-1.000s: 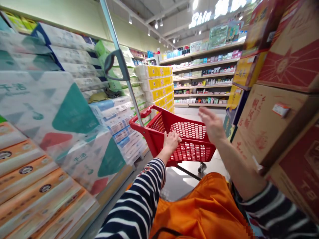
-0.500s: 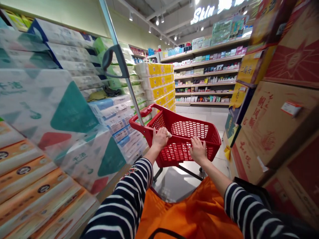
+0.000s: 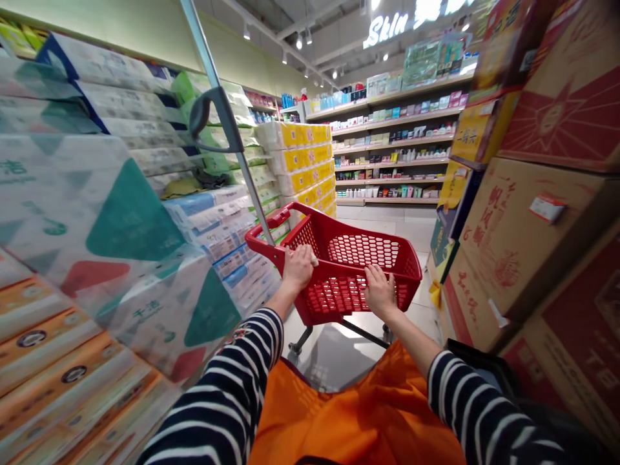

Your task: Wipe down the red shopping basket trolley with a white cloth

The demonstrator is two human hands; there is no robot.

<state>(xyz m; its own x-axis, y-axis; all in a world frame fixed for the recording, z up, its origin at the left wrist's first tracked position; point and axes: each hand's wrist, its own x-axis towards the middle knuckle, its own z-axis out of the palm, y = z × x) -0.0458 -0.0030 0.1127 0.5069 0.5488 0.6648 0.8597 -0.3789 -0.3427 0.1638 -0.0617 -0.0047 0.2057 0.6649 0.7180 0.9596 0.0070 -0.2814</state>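
Observation:
In front of me stands a red plastic shopping cart [image 3: 334, 290] with perforated walls, its side towards me. My left hand [image 3: 298, 263] is closed over the rim near the handle end, with a small whitish cloth or tissue [image 3: 314, 260] poking out by its fingers. Further right, my right hand [image 3: 380, 289] has its fingers curled over the same rim, and nothing else shows in it. A metal pole with a dark grey loop grip [image 3: 217, 123] rises by the cart's handle [image 3: 261, 237]. The visible part of the basket's inside holds no goods.
Stacked tissue packs [image 3: 145, 213] line the left side, close to the cart. Yellow-and-white packs [image 3: 300, 161] stand behind it. Cardboard cartons [image 3: 527, 226] are piled on the right. Shelves of skincare bottles and boxes [image 3: 397, 142] cross the back, beyond a tiled floor [image 3: 387, 223].
My left hand has slid a little to the left along the cart's rim, with the whitish cloth. My right hand keeps its place on the rim. The whole view has shifted slightly.

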